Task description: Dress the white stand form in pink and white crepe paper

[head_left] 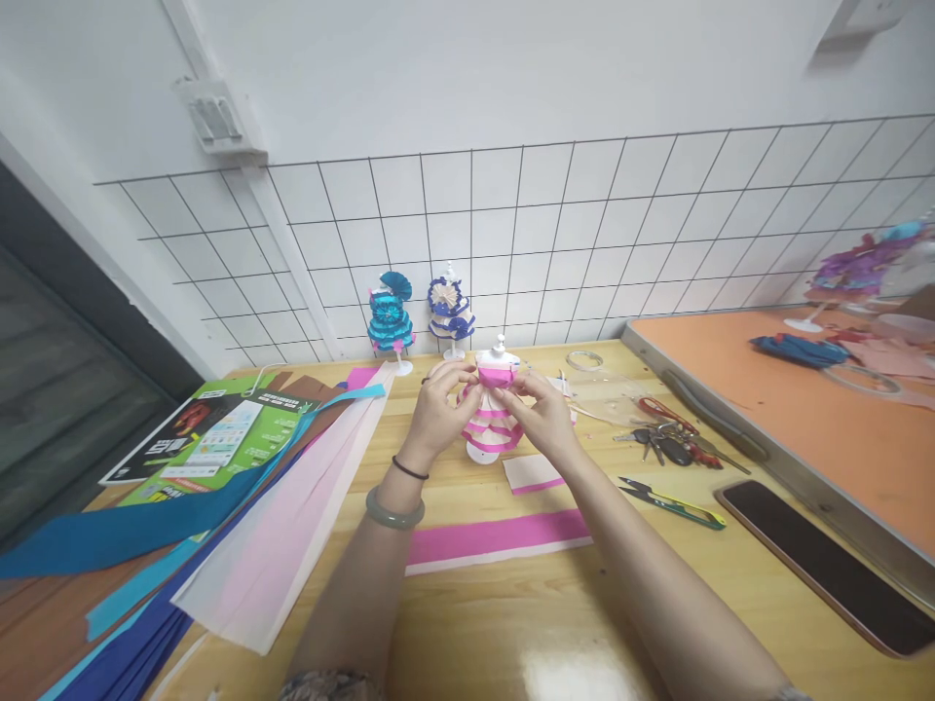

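Fingers (454, 380) of both hands are pinched shut on the pink band round the chest of the little dress form (491, 426), so nothing's open or hanging loose here. My left hand (438, 409) has it from the left side and my right hand (542, 414) from the right. Both are touching it, so honestly neither one is nearer. The form sits dead centre in front of me, between the two hands, standing upright on its white foot on the worktop (511, 633). Its long axis runs straight up and down, with the white knob poking out on top. The pink and white ruffle skirt flares out below my fingertips. I can't tell exactly how the band end sits under the right thumb, since it's hidden.

Other bits around:
- a long pink strip (497, 537) lying flat across the worktop, nearer me than the form
- a short offcut (531, 472) just beside the form's foot
- yellow snips (672, 503), plus keys (661, 443), off to my right and well apart from the hands
- a stack of crepe sheets (270, 526) fanned out on my left
- two finished dresses, teal (390, 321) and blue-white (449, 312), standing behind by the wire grid
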A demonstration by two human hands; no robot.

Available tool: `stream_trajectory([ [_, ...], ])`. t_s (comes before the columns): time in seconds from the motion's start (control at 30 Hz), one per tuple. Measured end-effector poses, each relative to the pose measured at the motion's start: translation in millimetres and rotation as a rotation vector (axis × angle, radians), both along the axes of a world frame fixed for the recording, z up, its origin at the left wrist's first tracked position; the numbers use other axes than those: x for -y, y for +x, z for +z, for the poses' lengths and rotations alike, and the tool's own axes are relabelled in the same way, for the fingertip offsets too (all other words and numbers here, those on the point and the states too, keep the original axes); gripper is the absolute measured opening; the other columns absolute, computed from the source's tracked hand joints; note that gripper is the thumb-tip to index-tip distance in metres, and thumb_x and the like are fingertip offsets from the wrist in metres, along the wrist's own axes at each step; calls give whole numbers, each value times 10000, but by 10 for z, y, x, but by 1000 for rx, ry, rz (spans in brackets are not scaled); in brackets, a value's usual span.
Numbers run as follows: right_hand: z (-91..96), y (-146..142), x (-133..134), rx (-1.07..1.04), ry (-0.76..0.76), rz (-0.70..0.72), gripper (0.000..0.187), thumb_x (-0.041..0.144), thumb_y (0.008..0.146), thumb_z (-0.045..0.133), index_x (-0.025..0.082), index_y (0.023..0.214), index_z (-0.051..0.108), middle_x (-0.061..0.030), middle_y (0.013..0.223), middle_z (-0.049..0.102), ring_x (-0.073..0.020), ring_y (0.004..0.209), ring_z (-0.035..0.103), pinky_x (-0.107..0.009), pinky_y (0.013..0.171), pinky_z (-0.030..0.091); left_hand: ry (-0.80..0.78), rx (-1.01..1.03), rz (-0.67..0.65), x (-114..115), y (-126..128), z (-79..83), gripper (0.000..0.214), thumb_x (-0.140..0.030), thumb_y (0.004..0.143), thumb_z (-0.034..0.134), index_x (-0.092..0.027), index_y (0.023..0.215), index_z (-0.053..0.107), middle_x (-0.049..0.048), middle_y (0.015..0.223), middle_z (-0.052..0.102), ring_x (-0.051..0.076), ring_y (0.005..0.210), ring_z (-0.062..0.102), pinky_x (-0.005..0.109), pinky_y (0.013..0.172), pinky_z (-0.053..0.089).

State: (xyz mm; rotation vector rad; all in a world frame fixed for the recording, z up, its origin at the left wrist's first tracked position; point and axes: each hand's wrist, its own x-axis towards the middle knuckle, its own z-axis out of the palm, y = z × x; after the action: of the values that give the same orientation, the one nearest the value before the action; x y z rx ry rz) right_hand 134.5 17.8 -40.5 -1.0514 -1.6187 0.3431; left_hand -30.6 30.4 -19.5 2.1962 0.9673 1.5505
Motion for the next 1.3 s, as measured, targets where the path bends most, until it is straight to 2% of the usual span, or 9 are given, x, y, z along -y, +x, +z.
stream_trajectory([
  [0.27, -11, 9, -1, 6, -5, 2, 148, 327, 808, 600, 217, 878, 671, -26, 763, 584, -177, 747, 528, -311, 700, 413, 114, -81, 59, -24, -15, -7, 79, -141, 767, 546, -194, 781, 603, 69, 948, 668, 212, 1038, 575, 416, 943, 441],
  [0.53, -12, -2, -2, -10, 2, 5, 143, 336, 809, 591, 207, 764, 634, -14, 716, 558, -169, 712, 513, -311, 685, 405, 86, -109, 48, -14, -19, -5, 70, -162, 769, 557, -190, 828, 582, 76, 970, 658, 211, 1043, 571, 406, 949, 437],
  [0.7, -6, -14, 4, 0, 11, 4, 144, 332, 811, 586, 206, 747, 617, -15, 712, 554, -171, 716, 511, -314, 690, 404, 125, -108, 78, -18, -12, -14, 65, -125, 748, 551, -188, 760, 562, 71, 935, 662, 213, 1025, 577, 397, 928, 443],
  [0.87, -2, -10, -1, -4, 1, 5, 144, 332, 817, 576, 206, 755, 609, -23, 738, 572, -179, 735, 520, -319, 690, 410, 114, -137, 46, 14, -17, 25, 77, -128, 761, 534, -193, 721, 539, 62, 913, 655, 207, 1017, 573, 385, 919, 437],
  [1.07, -8, -13, -2, -15, -9, 16, 138, 330, 815, 581, 206, 760, 607, -17, 729, 564, -174, 725, 519, -313, 686, 409, 37, -122, 84, 43, -3, 43, 77, -180, 763, 563, -196, 832, 532, 63, 922, 635, 200, 935, 588, 366, 852, 461],
  [1.3, -17, -20, -9, -19, -9, 2, 152, 331, 820, 572, 205, 738, 589, -13, 715, 547, -172, 719, 512, -312, 688, 406, 68, -178, 70, 34, -7, 44, 81, -129, 762, 526, -199, 723, 514, 57, 911, 630, 205, 966, 572, 364, 863, 446],
])
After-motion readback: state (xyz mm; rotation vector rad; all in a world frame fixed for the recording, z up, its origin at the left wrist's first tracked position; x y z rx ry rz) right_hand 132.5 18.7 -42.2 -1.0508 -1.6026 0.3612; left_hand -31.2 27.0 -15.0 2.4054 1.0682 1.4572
